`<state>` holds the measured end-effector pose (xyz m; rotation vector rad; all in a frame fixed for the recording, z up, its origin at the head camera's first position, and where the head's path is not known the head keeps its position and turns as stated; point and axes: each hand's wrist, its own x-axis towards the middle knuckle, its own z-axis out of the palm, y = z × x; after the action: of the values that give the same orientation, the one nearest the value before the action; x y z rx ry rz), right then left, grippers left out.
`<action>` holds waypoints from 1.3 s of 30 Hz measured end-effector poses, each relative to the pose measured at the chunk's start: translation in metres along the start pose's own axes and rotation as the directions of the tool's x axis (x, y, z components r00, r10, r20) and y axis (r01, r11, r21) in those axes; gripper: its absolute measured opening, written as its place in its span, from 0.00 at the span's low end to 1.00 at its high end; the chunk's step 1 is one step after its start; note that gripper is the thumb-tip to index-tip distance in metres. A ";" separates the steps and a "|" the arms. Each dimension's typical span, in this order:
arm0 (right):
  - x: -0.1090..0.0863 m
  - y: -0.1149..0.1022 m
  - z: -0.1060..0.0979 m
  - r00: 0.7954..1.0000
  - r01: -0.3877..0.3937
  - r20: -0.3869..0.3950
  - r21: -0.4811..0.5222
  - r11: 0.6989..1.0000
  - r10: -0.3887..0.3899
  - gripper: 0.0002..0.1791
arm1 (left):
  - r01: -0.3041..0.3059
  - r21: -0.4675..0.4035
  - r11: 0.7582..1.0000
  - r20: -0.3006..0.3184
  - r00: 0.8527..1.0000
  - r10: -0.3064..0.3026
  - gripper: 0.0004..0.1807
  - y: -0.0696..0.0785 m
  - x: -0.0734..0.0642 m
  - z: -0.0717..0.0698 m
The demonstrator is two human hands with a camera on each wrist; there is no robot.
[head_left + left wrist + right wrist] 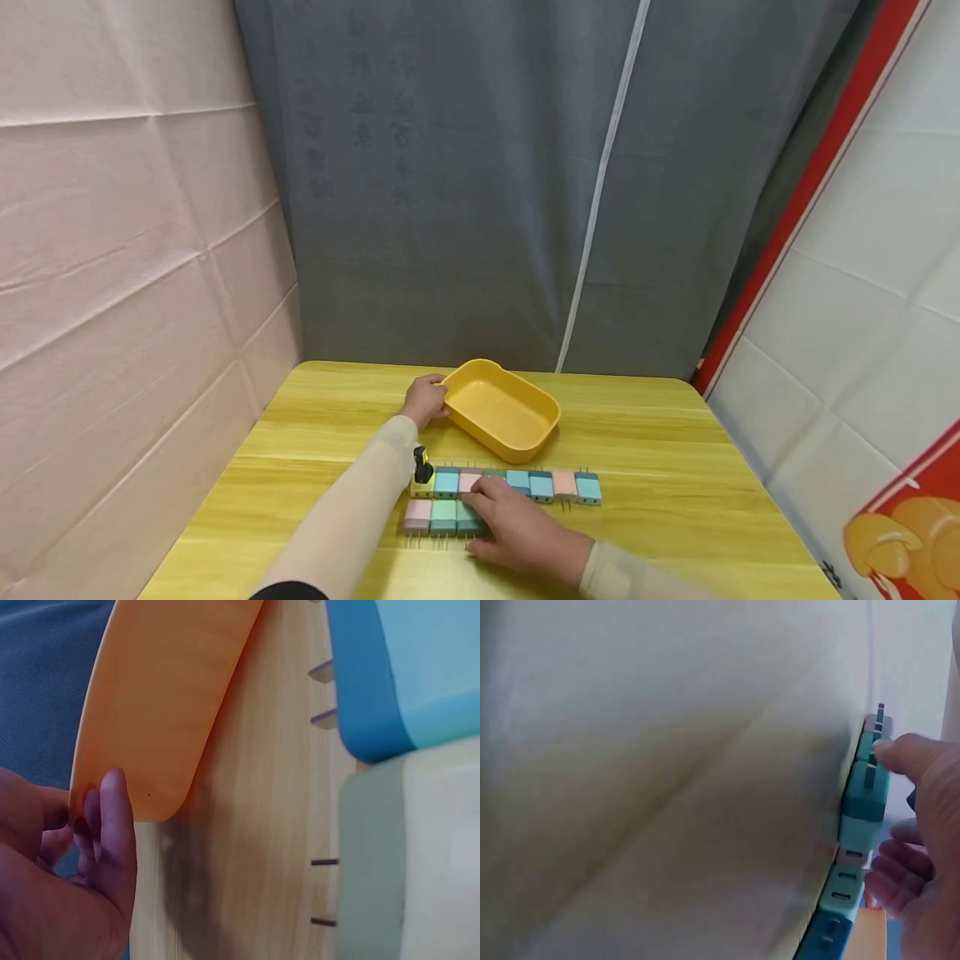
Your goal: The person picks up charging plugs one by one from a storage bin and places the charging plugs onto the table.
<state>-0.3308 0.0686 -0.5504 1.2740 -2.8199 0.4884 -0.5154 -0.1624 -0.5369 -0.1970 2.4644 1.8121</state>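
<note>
My left hand (425, 400) grips the left corner of a yellow plastic basin (504, 410), its fingers over the rim and the near side lifted in the left wrist view. Two rows of pastel charger plugs with thin metal prongs lie before it. My right hand (521, 527) holds the dark teal charger plug (468, 518) at the right end of the front row, thumb on the prong side and fingers behind. Left of that plug are a mint plug (443, 517) and a lilac plug (417, 517). The right hand partly covers the teal plug.
The back row runs from a pale yellow plug (422, 487) to a blue plug (588, 489) at the right, with a pink plug (564, 486) beside it. All lie on a wood-grain table (660, 500). A grey curtain (450, 208) hangs behind.
</note>
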 end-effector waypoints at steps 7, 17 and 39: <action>-0.001 0.027 -0.025 0.981 -0.057 -0.177 0.115 0.992 0.077 0.25 | -0.113 0.191 0.975 -0.081 0.988 0.130 0.28 0.001 0.001 -0.009; 0.018 0.093 -0.062 0.918 -0.262 -0.314 -0.022 0.965 0.242 0.36 | -0.475 0.673 0.567 0.180 0.849 0.497 0.34 0.021 -0.036 0.005; 0.059 0.115 -0.059 0.907 -0.406 -0.156 -0.071 0.911 0.392 0.45 | -0.461 0.755 0.467 0.264 0.865 0.426 0.46 0.011 -0.049 0.021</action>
<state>-0.4613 0.1134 -0.5181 0.6106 -2.9401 0.4103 -0.4690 -0.1361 -0.5266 0.5996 3.1969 0.5218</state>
